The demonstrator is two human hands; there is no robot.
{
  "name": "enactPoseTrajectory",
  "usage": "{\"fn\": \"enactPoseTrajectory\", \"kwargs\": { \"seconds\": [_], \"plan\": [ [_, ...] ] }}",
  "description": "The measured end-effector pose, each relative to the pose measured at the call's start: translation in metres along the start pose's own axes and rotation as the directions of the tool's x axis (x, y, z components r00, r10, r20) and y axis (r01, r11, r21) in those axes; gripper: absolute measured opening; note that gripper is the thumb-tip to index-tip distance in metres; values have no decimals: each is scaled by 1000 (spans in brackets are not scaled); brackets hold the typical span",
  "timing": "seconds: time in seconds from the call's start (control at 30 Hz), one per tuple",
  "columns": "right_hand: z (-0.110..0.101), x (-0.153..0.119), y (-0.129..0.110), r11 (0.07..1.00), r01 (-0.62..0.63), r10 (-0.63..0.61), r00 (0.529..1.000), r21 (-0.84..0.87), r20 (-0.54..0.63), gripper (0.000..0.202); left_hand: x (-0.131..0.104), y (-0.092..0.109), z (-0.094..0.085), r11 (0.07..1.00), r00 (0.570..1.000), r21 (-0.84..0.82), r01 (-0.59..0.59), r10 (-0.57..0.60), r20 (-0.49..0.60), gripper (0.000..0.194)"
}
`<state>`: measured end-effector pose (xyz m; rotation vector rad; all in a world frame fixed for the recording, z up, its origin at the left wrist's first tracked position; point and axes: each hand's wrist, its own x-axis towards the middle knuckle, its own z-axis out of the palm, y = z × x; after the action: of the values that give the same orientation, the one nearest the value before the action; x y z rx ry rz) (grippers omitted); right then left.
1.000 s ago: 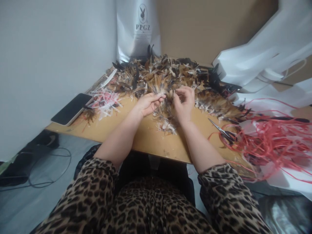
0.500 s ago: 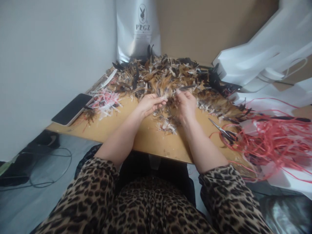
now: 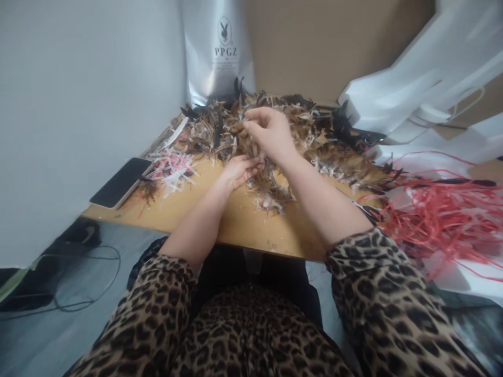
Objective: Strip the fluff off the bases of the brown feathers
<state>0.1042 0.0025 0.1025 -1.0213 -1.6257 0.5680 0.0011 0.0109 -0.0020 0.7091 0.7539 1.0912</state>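
Observation:
A wide heap of brown, black and whitish feathers (image 3: 220, 118) covers the back of the wooden table. My left hand (image 3: 243, 172) is at the near side of the heap, its fingers closed on a small bunch of feathers (image 3: 256, 151) that partly blends into those behind. Over the middle of the heap, higher than the left, is my right hand (image 3: 271, 133). Its thumb and forefinger are curved with a small gap between their tips, beside a brown feather; its other fingers are mostly hidden. Loose feathers (image 3: 271, 201) lie below both hands.
A phone (image 3: 121, 183) lies at the table's left edge, near pink and white strips (image 3: 173, 167). Tangled red string (image 3: 451, 225) fills the right side, with scissors (image 3: 367, 209) partly behind my right forearm. A silver bag (image 3: 220, 68) stands behind the heap; white bags (image 3: 393, 99) lean at right.
My right hand has moved up and left, across to the middle of the heap. The dark feather at its fingertips no longer shows there. My left hand has stayed nearly in place.

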Motion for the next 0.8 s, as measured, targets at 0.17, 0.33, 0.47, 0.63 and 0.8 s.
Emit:
{"fn": "enactPoseTrajectory", "kwargs": {
  "seconds": [0.17,0.33,0.47,0.63,0.8],
  "plan": [
    [-31,-12,39,990,-129,131,990,50,-46,19,2,4,-1,999,1000,-42,-11,10,-15,8],
    [-33,-41,86,949,-246,291,925,-199,243,13,2,7,-1,997,998,-67,-46,43,-38,11],
    [-13,-46,109,942,-208,262,946,-262,192,20,-1,12,0,991,996,-127,-52,42,-83,12],
    [3,-50,115,896,-159,245,956,-415,161,24,-2,14,0,984,997,-174,-42,29,-74,11],
    [2,-51,118,926,-110,148,986,-361,80,14,-4,17,0,975,997,-221,-14,-4,-82,8]
  ]
}}
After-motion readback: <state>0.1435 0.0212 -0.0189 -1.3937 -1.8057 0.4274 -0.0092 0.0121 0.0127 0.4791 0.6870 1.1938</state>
